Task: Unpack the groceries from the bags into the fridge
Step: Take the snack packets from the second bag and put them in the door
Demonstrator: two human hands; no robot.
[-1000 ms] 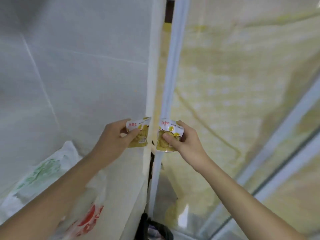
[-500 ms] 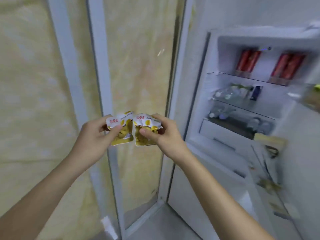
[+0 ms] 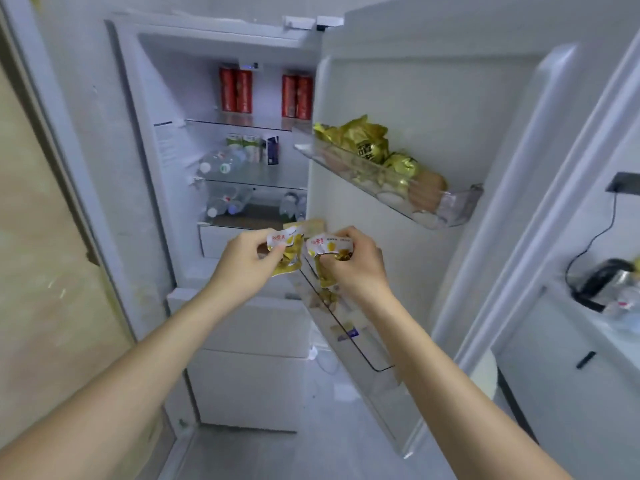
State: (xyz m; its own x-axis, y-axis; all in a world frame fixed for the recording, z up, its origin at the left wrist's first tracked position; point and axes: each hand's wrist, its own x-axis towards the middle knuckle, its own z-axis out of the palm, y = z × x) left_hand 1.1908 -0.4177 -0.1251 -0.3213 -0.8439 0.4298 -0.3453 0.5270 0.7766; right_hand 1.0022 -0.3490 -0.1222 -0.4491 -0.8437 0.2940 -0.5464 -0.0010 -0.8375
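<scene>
Left hand (image 3: 244, 259): clamped on 1 yellow snack packet (image 3: 284, 252)
Right hand (image 3: 353, 265): gripping second packet (image 3: 329, 249)
Fridge (image 3: 145, 140): door (image 3: 433, 98) open

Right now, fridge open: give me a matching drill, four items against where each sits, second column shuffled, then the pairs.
Items:
1. red cans
2. gold snack bags
3. kettle
4. yellow packets

Places:
A. upper door bin
B. in the left hand and right hand
C. top shelf of the fridge
D. counter at the right

Pairs: 1-C, 2-A, 3-D, 4-B
</scene>
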